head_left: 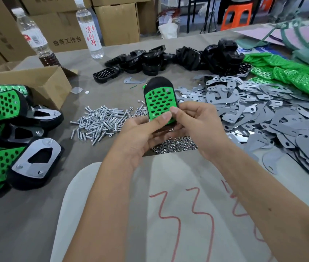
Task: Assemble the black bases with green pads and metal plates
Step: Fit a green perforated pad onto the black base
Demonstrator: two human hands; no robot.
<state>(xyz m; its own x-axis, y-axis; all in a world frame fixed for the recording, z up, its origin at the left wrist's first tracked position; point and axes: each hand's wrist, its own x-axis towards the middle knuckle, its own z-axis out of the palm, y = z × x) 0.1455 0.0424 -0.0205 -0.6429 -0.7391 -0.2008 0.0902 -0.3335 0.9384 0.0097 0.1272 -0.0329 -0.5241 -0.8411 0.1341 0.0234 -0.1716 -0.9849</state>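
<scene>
A black base [159,83] with a perforated green pad [160,103] set into it is held upright above the table's middle. My left hand [142,133] grips its lower end from below, thumb pressing the pad. My right hand [195,120] holds the right edge, thumb on the pad's lower right corner. Loose black bases [178,57] are heaped at the back. Green pads [289,72] lie far right. Grey metal plates [263,114] spread over the right side. Finished assemblies [13,133] are stacked at the left.
Screws [100,120] lie in a pile left of my hands and small nuts [176,145] beneath them. An open cardboard box [26,80] stands at the left, two water bottles [90,27] behind it. White paper with red marks [187,214] covers the near table.
</scene>
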